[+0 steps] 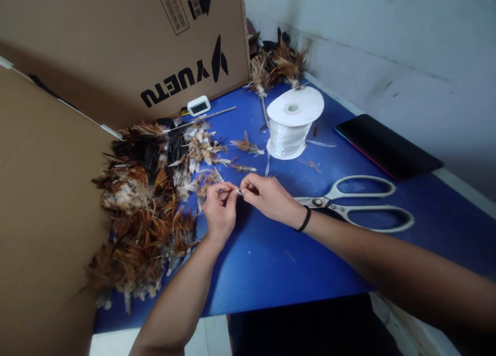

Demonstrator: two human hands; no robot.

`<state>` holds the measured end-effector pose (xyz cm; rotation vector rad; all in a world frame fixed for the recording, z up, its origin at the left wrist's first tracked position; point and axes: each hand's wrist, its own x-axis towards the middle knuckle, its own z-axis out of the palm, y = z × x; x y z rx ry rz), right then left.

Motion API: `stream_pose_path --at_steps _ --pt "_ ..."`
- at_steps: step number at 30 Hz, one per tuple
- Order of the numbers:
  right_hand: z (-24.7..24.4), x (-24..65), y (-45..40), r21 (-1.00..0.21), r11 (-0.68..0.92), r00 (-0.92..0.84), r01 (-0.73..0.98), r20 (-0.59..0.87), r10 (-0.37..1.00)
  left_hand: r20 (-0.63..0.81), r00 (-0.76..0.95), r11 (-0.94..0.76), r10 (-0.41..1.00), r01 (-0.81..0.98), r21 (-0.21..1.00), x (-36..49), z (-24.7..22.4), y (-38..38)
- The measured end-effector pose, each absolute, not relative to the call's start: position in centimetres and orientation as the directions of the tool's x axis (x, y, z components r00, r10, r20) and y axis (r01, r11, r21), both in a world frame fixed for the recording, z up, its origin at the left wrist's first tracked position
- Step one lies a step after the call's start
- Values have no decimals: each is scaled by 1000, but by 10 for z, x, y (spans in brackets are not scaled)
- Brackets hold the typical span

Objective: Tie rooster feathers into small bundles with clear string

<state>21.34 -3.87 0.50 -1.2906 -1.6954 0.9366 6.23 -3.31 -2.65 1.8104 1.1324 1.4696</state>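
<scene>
Above the middle of the table, my left hand [220, 211] and my right hand [267, 197] meet fingertip to fingertip. Both are closed in a pinch on a small whitish piece [239, 191], too small to name. A black band circles my right wrist. Just beyond my left hand lie loose brown and white feathers [211, 178], with a large heap of brown and black feathers [155, 216] to its left. A spool of clear, shiny ribbon [287, 139] stands upright beyond my right hand. Large scissors [360, 198] lie open behind my right wrist, partly covered by the forearm.
Cardboard boxes [116, 41] wall off the left and back of the blue table [263, 268]. A small white digital display [199, 106] and a thin stick [217, 113] lie near them. More feather bunches [284, 64] sit in the back corner. A dark phone [387, 144] rests by the right wall.
</scene>
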Motion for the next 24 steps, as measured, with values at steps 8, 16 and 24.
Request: stream_pose_path --at_steps 8,16,24 --pt "7 213 -40 -901 167 -164 399 109 980 474 39 -467 879 261 845 65 -26 -34" --pt "9 213 -39 -896 171 -174 409 108 979 482 17 -469 876 265 842 66 -24 -35" --pt "13 212 -39 -891 140 -175 433 69 982 497 11 -482 868 260 836 67 -24 -35"
